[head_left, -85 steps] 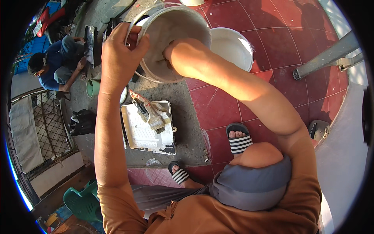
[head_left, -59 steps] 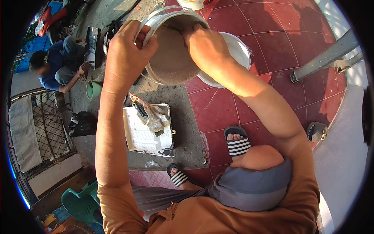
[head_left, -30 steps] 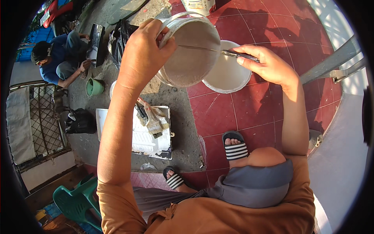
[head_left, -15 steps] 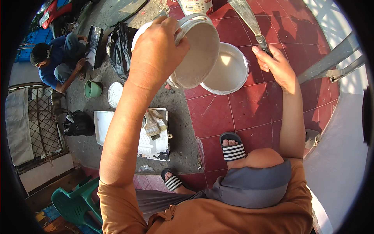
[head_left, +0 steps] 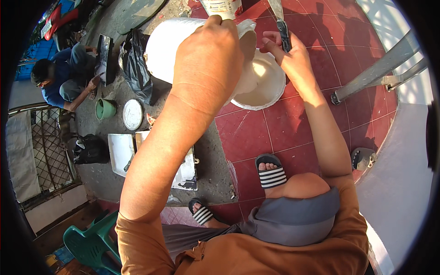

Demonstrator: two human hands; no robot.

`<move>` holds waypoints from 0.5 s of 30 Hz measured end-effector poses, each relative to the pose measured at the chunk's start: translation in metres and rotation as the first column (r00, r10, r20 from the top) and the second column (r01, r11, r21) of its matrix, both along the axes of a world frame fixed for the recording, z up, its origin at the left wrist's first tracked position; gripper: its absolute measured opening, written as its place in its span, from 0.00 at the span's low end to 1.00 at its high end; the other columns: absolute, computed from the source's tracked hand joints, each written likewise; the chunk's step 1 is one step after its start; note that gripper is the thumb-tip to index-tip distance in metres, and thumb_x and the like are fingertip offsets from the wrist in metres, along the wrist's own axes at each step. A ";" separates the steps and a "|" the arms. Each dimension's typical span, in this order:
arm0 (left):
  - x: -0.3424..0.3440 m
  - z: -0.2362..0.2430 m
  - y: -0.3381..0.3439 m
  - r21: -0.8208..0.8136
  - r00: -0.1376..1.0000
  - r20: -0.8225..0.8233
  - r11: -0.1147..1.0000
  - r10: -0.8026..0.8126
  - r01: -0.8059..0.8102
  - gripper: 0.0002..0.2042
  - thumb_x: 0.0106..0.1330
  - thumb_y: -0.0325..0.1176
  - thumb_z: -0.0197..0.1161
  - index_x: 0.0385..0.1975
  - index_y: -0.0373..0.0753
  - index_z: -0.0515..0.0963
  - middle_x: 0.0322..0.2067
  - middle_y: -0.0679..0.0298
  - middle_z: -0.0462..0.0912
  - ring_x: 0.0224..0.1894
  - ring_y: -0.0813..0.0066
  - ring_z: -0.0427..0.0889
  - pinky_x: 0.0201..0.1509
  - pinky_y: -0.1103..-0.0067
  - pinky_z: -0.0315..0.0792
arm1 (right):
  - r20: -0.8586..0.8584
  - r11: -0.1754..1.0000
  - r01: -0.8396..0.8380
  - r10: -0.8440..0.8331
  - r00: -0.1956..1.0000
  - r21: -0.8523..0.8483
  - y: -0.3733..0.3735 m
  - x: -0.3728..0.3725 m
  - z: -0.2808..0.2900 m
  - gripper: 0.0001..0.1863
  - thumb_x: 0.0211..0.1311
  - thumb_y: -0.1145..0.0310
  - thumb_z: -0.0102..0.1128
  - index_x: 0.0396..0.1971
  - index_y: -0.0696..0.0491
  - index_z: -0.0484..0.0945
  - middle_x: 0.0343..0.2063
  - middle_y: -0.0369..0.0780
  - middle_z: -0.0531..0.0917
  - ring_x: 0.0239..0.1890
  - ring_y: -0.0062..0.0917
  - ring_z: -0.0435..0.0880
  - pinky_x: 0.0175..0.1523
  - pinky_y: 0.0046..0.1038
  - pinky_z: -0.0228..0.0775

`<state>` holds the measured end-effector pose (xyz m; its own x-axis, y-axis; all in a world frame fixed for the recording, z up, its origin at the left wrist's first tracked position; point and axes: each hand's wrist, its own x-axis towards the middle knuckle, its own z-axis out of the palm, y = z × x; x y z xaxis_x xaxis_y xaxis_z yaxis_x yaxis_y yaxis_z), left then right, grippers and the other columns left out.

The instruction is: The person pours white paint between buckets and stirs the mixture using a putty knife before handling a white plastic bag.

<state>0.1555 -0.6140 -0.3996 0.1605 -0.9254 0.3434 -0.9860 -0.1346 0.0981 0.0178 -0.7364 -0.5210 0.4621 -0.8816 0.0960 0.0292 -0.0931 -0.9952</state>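
My left hand (head_left: 208, 64) is closed on the rim of a white bucket (head_left: 167, 48), which lies tipped on its side in the air with its mouth toward the right. Off-white liquid shows at that mouth, over a second white bucket (head_left: 266, 105) standing on the red tiles. This lower bucket holds pale, sunlit liquid. In my right hand (head_left: 293, 57) is a putty knife (head_left: 283, 35), its dark handle gripped and its metal blade pointing away from me. The knife is above the lower bucket's right side. My left hand hides part of the tipped bucket.
A paint tray (head_left: 121, 149) lies on the concrete, partly behind my left forearm. Nearby are a round white lid (head_left: 133, 114), a green pot (head_left: 106, 109) and a black plastic bag (head_left: 135, 68). A person (head_left: 64, 73) crouches at far left. Metal legs (head_left: 376, 68) stand at right.
The upper bucket has tipped much further, its mouth swinging right over the lower bucket. My right hand with the putty knife has moved left, close to the buckets.
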 end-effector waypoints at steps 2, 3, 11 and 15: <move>-0.006 -0.002 -0.002 -0.008 0.999 0.049 1.000 -0.014 0.014 0.10 0.59 0.32 0.62 0.31 0.31 0.74 0.35 0.50 0.80 0.36 0.48 0.83 0.42 0.62 0.78 | 0.006 1.000 0.002 -0.002 1.000 0.003 -0.002 -0.001 0.001 0.14 0.61 0.67 0.70 0.32 0.57 0.73 0.36 0.40 0.86 0.37 0.24 0.88 0.43 0.26 0.78; -0.008 -0.003 -0.003 -0.007 0.999 0.047 1.000 -0.015 0.015 0.10 0.59 0.32 0.62 0.31 0.31 0.74 0.35 0.50 0.80 0.36 0.48 0.83 0.42 0.62 0.78 | 0.024 1.000 0.002 -0.002 1.000 -0.016 -0.003 -0.001 0.001 0.14 0.61 0.67 0.70 0.31 0.57 0.72 0.37 0.42 0.87 0.37 0.24 0.88 0.43 0.26 0.78; -0.021 -0.003 -0.009 0.076 0.981 0.184 0.996 -0.058 0.045 0.11 0.49 0.25 0.69 0.34 0.33 0.80 0.35 0.54 0.82 0.39 0.64 0.86 0.40 0.75 0.82 | 0.043 0.999 0.015 -0.013 0.999 -0.036 -0.010 -0.001 0.002 0.15 0.58 0.68 0.69 0.28 0.58 0.70 0.39 0.43 0.88 0.39 0.24 0.88 0.45 0.26 0.78; -0.028 -0.004 -0.012 0.096 0.979 0.197 0.995 -0.060 0.042 0.14 0.47 0.25 0.70 0.35 0.32 0.80 0.36 0.54 0.82 0.40 0.65 0.86 0.41 0.76 0.82 | -0.112 0.980 0.031 -0.054 0.992 -0.198 -0.010 -0.001 0.007 0.15 0.56 0.67 0.70 0.27 0.58 0.71 0.38 0.42 0.89 0.34 0.20 0.84 0.41 0.26 0.76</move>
